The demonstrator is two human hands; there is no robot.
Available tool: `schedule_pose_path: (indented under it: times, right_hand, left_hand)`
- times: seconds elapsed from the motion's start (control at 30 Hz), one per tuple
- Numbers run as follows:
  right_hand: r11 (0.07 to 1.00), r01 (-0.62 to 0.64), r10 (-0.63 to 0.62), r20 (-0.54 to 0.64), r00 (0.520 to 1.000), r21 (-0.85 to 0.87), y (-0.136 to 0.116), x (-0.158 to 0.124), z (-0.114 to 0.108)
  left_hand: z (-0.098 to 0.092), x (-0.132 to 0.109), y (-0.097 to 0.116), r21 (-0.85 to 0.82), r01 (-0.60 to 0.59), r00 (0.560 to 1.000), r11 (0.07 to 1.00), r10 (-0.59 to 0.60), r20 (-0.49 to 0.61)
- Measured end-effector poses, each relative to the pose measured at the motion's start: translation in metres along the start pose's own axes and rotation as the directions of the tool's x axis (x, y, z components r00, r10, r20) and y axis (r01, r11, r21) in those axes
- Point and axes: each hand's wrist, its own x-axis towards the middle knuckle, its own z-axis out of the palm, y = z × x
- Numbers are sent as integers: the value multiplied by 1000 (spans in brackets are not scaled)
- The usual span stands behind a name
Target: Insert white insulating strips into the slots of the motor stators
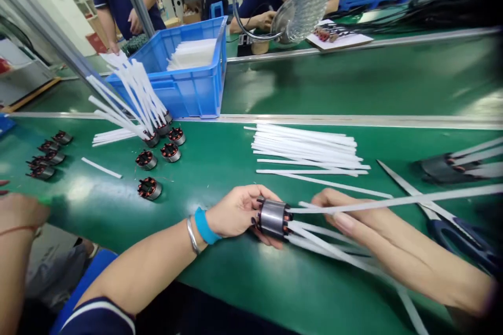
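Observation:
My left hand [236, 212], with a blue band and a silver bangle at the wrist, is closed around a motor stator [272, 217] with a grey metal ring and copper windings. Several white strips stick out of its right side. Just right of the stator, my right hand [341, 214] pinches one long white strip [416, 199] whose near end meets the stator's edge. Behind my hands lies a pile of white strips [306, 146] on the green bench. Scissors [440, 209] rest open beyond my right forearm.
Another stator with strips [440, 167] lies at the right. Several bare stators [149, 188] stand left of centre, near strip-filled ones. A blue bin [184, 89] holds white sheets. A fan [302, 5] stands across the bench. A neighbour's arm [19, 225] reaches in at left; other people are behind.

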Motion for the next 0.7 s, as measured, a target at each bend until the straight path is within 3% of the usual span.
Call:
schedule_pose_path:
  times: [0.1, 0.23, 0.4, 0.6, 0.7]
  right_hand:
    - [997, 37, -43, 82, 996, 74, 2, -2, -1]
    - [993, 60, -70, 96, 993, 104, 0, -1, 1]
    - [999, 41, -43, 182, 982, 18, -4, -1, -4]
    - [996, 83, -76, 154, 985, -44, 1, -5, 0]
    - [985, 166, -165, -34, 986, 52, 6, 6, 25]
  left_hand:
    - [-1, 2, -2, 17, 7, 999, 1000, -6, -50]
    - [-3, 3, -4, 45, 5, 996, 999, -1, -93]
    - [-8, 0, -3, 49, -1, 998, 999, 4, -65]
    - [2, 5, -6, 42, 26, 999, 999, -24, -49]
    - [10, 0, -3, 90, 67, 995, 994, -60, -85]
